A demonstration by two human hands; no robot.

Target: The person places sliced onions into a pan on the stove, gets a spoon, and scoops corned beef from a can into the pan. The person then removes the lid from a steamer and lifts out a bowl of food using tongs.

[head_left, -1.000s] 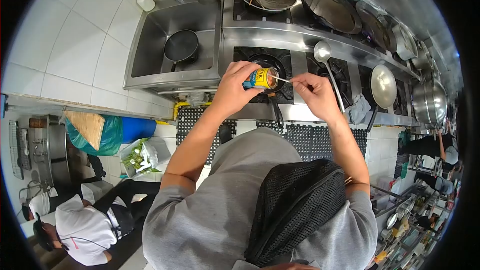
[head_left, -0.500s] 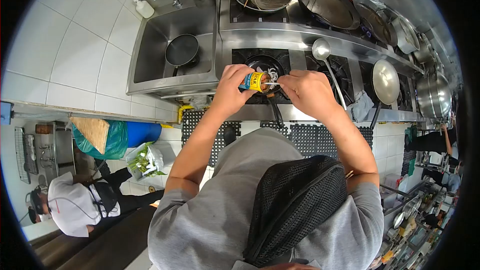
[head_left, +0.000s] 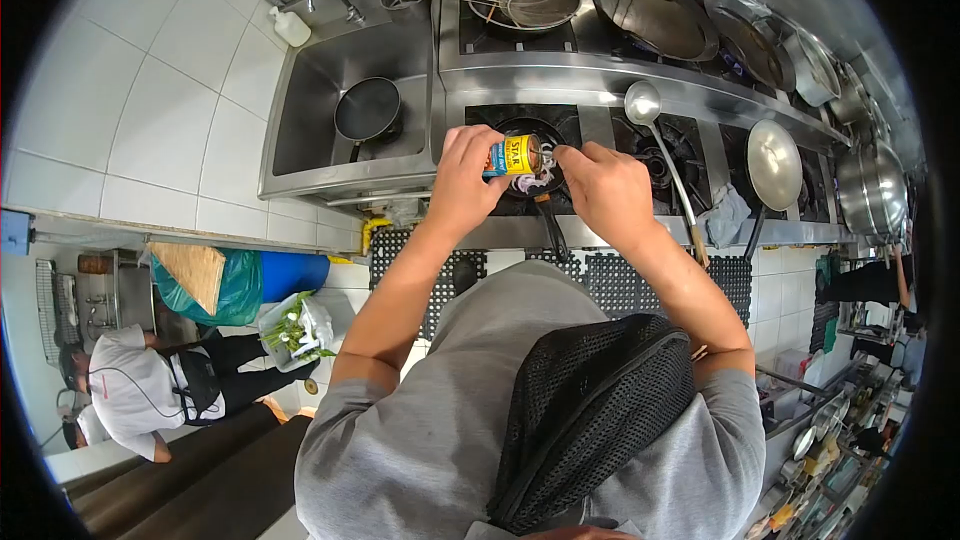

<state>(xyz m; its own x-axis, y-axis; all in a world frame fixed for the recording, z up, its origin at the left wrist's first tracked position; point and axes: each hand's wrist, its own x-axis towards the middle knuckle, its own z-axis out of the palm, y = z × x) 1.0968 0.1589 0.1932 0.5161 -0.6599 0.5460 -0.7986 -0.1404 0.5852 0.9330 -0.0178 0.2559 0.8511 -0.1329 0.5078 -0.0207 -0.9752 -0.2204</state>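
Observation:
My left hand (head_left: 466, 176) is wrapped round a yellow and blue tin can (head_left: 511, 156) marked STAR, tipped on its side with its mouth facing right. Brownish food shows at the opening. At that mouth, my right hand (head_left: 607, 185) pinches a thin metal utensil, mostly hidden by the fingers; its kind is not clear. Both hands are above a black frying pan (head_left: 545, 128) on a burner, its handle pointing toward me. Pale sliced pieces that look like onion (head_left: 536, 181) lie in the pan, partly covered by the can.
Right of the pan, a long-handled ladle (head_left: 643, 100) lies across a burner, beside a grey cloth (head_left: 727, 212) and a wok (head_left: 774, 165). A sink (head_left: 300, 130) at left holds another pan (head_left: 368, 108). Strainers (head_left: 540, 2) rest behind. A person (head_left: 140, 380) stands lower left.
Both hands stay over the pan. The can's mouth has shifted slightly right and up, and the utensil is less visible. At lower left the other person has moved slightly.

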